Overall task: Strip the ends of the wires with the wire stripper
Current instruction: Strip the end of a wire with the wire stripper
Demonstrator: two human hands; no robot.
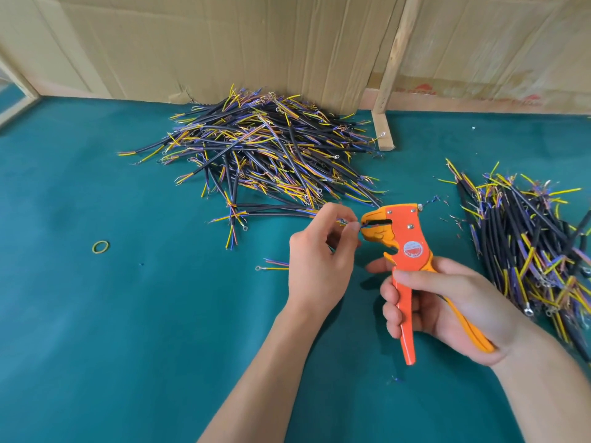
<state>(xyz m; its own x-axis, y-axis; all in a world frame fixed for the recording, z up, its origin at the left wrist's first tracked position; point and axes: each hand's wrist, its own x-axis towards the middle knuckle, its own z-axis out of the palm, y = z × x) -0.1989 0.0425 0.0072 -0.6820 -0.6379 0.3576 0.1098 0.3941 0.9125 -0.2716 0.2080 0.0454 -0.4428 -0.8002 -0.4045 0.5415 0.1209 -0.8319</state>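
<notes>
Left hand (315,251) fingers (350,226) pinch wire (347,222) at wire stripper (403,251) mouth.

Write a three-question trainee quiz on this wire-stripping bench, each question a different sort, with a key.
1. True or false: the right hand grips the stripper by its handles.
2. Where is the wire end pinched by the left hand? A) at the stripper's open mouth B) in the far pile C) on the rubber band
3. Fill in: a second pile lies on the ___ side of the mat.

Key: 1 true; 2 A; 3 right
</notes>
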